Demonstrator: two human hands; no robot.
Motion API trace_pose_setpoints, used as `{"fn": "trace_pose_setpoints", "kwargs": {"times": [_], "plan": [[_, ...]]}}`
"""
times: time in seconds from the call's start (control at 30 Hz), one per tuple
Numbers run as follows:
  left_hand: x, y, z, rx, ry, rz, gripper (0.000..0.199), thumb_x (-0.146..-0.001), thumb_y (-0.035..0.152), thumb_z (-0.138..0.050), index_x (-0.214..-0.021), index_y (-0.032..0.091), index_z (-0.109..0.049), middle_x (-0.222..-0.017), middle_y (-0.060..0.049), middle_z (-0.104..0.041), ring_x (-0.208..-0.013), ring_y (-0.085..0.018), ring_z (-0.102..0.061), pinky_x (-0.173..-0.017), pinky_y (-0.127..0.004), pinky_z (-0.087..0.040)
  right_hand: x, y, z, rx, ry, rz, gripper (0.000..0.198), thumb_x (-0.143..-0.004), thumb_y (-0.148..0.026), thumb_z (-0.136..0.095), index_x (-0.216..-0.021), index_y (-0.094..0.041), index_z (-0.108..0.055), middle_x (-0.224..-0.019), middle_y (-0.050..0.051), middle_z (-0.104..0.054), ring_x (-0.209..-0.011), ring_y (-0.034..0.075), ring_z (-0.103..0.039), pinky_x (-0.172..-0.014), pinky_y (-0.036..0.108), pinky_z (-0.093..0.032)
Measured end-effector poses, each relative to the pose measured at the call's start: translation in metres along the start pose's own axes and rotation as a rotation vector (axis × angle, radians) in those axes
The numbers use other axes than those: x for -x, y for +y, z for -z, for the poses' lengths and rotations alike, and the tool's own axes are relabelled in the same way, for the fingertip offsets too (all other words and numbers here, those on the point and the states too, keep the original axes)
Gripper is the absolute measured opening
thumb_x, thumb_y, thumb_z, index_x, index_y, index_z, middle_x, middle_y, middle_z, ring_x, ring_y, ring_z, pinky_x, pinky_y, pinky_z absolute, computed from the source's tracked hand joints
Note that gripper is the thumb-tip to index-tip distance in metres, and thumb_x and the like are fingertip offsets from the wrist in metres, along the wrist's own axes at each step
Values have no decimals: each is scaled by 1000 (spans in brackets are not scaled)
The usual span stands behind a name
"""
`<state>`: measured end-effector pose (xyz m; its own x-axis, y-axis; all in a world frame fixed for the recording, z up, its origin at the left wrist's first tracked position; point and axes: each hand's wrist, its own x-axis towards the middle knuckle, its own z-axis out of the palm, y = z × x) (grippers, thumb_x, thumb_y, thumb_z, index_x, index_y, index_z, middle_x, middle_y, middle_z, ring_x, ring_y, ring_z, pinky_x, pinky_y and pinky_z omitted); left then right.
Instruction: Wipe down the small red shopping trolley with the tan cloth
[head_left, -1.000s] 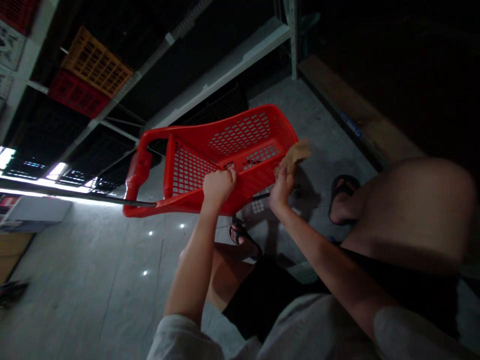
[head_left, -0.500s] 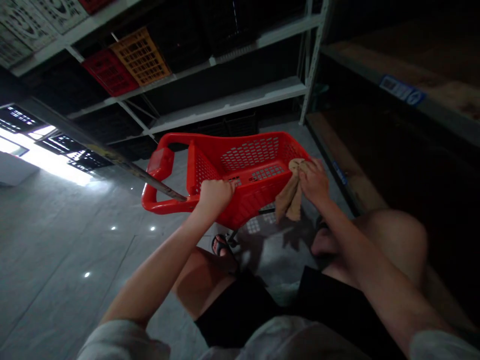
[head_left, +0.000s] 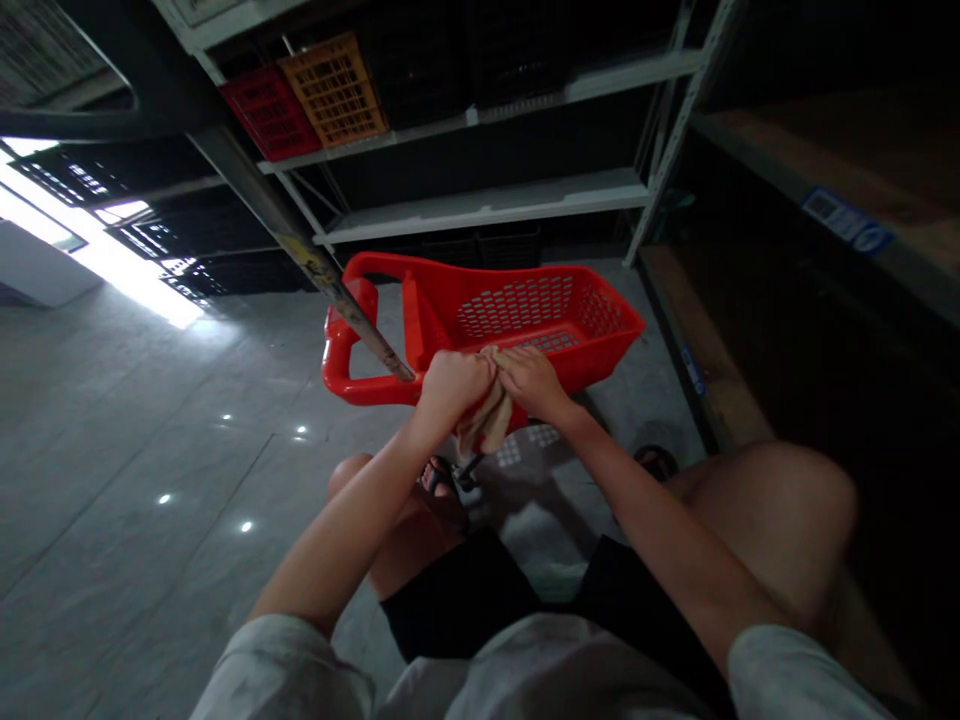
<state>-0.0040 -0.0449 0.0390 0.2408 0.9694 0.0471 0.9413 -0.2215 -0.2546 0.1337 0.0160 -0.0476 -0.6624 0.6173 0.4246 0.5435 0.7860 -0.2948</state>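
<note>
"How is the room laid out, with twelve taken as straight ahead?"

"Grey floor (head_left: 150, 580) is spread at nine o'clock. Toward ten, a metal pole (head_left: 307, 255) is seen slanting down to the near side of a red cart (head_left: 600, 365). A red crate (head_left: 270, 115) and a yellow crate (head_left: 336, 90) are shelved at eleven, on a pale rack (head_left: 487, 210)."

"And the cart's lie?"

"Its long axis is set roughly from nine to three, handle (head_left: 337, 350) at nine. Its hollow is opened toward twelve from both hands."

"Which hand is nearer the cloth?"

"Neither; it is touched by both. The left hand (head_left: 454, 380), nearer the handle, is curled closed on the left edge of the tan cloth (head_left: 495, 415); whether the rim is gripped too cannot be told. The cloth is draped at the near rim, its tail hung toward six. By the right hand (head_left: 531, 380), at its three o'clock side, it is held under bent fingers."

"Any writing?"

"Blue-and-white labels are fixed on the shelf edges toward three, an upper label (head_left: 847, 220) and a lower label (head_left: 692, 370). No word can be read."
</note>
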Motion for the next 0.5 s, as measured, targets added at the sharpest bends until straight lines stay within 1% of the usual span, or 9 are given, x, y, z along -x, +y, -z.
{"fn": "trace_pose_setpoints", "kwargs": {"times": [0.07, 0.17, 0.3, 0.4, 0.47, 0.5], "plan": [[6, -4, -2, -7, 31, -8, 52, -106, 21, -28, -98, 8, -78, -80, -21, -75, -77, -31, -76, -62, -35, -46, 5, 11, 6, 46, -46, 66, 31, -99, -19, -46, -117, -15, -70, -109, 13, -75, -102, 26, -62, -93, 37, -41], [15, -7, -6, -34, 58, -13, 57, -107, 25, -25, -95, 7, -78, -79, -22, -75, -78, -32, -75, -62, -36, -46, 26, 47, 23, 111, -82, 93, 27, -97, -20, -49, -112, -16, -71, -111, 13, -75, -104, 25, -62, -96, 37, -40], [24, -7, -9, -60, 61, -17, 64, -107, 29, -21, -91, 7, -79, -74, -22, -74, -78, -31, -75, -63, -36, -46, 75, 108, 56, 192, -115, 36, 25, -96, -22, -50, -107, -21, -72, -118, 11, -75, -118, 27, -60, -105, 44, -36], [26, -7, -9, -44, 71, -41, 68, -107, 33, -18, -90, 8, -79, -74, -22, -74, -76, -32, -74, -63, -38, -46, 120, 151, 83, 263, -128, -39, 30, -96, -26, -48, -112, -24, -72, -125, 10, -74, -129, 29, -56, -107, 49, -36], [24, -13, -9, -16, 72, -61, 67, -106, 34, -20, -90, 8, -79, -73, -22, -74, -75, -32, -73, -64, -40, -46, 145, 170, 99, 295, -142, -77, 33, -96, -29, -47, -115, -25, -73, -128, 11, -72, -132, 31, -54, -106, 51, -39], [22, -18, -10, 6, 73, -70, 65, -105, 35, -22, -89, 8, -80, -74, -22, -74, -74, -32, -73, -65, -40, -47, 155, 174, 107, 304, -153, -80, 33, -95, -30, -47, -113, -25, -74, -128, 11, -72, -132, 32, -55, -105, 52, -40]]}}
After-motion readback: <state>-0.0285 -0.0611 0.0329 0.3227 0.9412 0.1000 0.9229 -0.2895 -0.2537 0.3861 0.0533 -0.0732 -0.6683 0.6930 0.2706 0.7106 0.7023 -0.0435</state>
